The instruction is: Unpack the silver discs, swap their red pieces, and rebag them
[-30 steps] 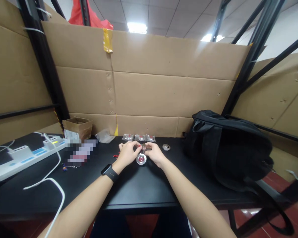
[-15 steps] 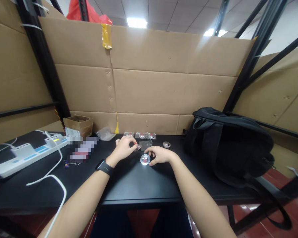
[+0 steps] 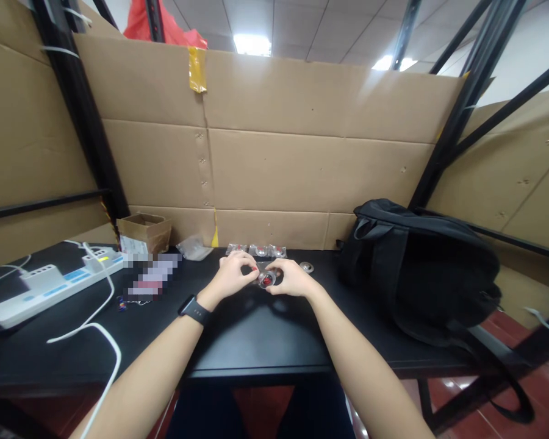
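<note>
My right hand (image 3: 290, 278) grips a small round disc (image 3: 268, 278) with a red middle and a clear or silvery rim, between thumb and fingers. Close against it on the left, my left hand (image 3: 238, 273) pinches a small item with red on it, mostly hidden by the fingers. Behind the hands lie small clear packets (image 3: 259, 250) with red and silver contents, in a row. Another round silvery piece (image 3: 307, 267) rests on the black table just beyond my right wrist.
A black backpack (image 3: 430, 268) fills the right side of the table (image 3: 260, 347). At the left are a white power strip (image 3: 59, 289) with cables, an open cardboard box (image 3: 145, 233) and a crumpled plastic bag (image 3: 194, 247). Cardboard panels (image 3: 274, 158) stand behind.
My right hand has lifted the round disc off the table and moved it up and back. My left hand has shifted slightly right, and both hands are now together at the disc.
</note>
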`<state>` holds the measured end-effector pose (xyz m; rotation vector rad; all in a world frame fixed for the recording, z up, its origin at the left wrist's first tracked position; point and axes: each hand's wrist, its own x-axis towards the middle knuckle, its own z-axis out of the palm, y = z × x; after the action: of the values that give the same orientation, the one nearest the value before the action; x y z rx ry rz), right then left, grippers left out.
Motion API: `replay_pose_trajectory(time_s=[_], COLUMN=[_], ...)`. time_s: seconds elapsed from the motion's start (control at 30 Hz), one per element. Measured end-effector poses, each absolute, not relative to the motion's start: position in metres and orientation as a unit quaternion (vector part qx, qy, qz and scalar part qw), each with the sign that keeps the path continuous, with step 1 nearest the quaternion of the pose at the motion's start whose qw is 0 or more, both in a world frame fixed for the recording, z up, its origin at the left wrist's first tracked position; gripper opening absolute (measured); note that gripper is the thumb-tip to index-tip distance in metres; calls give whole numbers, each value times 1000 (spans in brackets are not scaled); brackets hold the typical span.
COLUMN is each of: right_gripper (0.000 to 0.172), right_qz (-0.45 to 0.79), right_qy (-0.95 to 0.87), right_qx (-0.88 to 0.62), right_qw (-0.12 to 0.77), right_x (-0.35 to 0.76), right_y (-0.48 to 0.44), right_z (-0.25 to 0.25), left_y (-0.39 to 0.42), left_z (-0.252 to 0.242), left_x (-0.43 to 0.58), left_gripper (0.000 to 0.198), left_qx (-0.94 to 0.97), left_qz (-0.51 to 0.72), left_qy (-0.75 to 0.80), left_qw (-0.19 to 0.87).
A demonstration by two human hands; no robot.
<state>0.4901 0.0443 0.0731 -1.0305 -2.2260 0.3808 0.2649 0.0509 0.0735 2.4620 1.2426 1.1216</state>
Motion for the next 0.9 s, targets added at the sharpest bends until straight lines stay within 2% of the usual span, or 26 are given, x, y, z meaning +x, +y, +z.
replay_pose_trajectory(time_s=[0.23,0.43,0.6,0.9], right_gripper=[36,46,54,59], right_qz=[147,359,390,389], right_qy=[-806,-706,-680,-678], right_qx=[-386,-327,-317,-319], right_qw=[423,516,535,536], right_x=[485,474,473,471], right_y=[39,40,42,45], right_z=[78,76,76,69], left_y=[53,57,58,59], left_z=[71,67,63,63], left_x=[272,278,284,283], left_gripper=[19,22,27,28], left_qx=[824,781,739,710], left_qz=[421,485,521,537], left_qy=[352,325,337,361], left_qw=[142,223,265,280])
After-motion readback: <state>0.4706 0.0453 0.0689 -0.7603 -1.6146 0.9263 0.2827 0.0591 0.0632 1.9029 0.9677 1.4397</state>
